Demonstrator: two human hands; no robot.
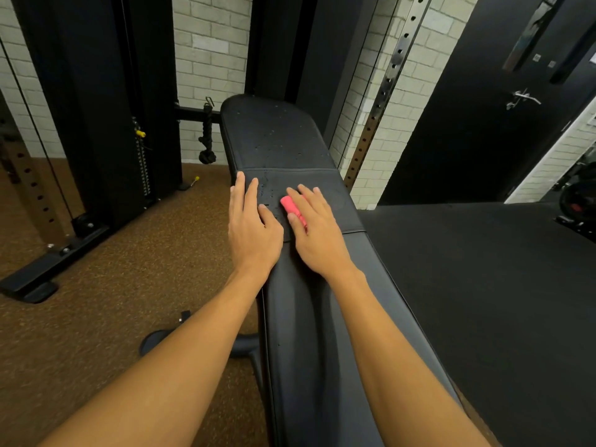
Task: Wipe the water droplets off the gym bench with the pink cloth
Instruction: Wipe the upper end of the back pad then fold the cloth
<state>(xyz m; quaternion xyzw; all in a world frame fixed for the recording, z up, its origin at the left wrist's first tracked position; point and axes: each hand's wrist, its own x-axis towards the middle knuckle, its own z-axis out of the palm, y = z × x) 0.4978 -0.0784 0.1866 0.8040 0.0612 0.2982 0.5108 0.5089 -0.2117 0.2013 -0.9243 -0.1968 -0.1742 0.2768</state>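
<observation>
The black bench (306,317) ran away from the person, its far pad still speckled with water droplets (267,146), and more beads sat just past the seam between the two hands. The left hand (253,221) lay flat on the pad's left edge, fingers straight and holding nothing. The right hand (314,227) rested just beside it, fingers nearly straight, pressing the pink cloth (292,206) down onto the middle pad. The cloth was bunched small and showed only between thumb and forefinger.

Nothing lay on the pad ahead of the cloth but the droplets. Off to the left stood a dark cable machine (96,124) with a yellow pin (140,133) in its weight stack. A knotted rope handle (206,133) hung close to the bench's far left corner. A pale brick wall (209,59) stood behind, and a steel upright (387,85) punched with holes rose to the right, next to a black door (483,108). A white notice (592,58) at the frame's edge was too cut off to read.
</observation>
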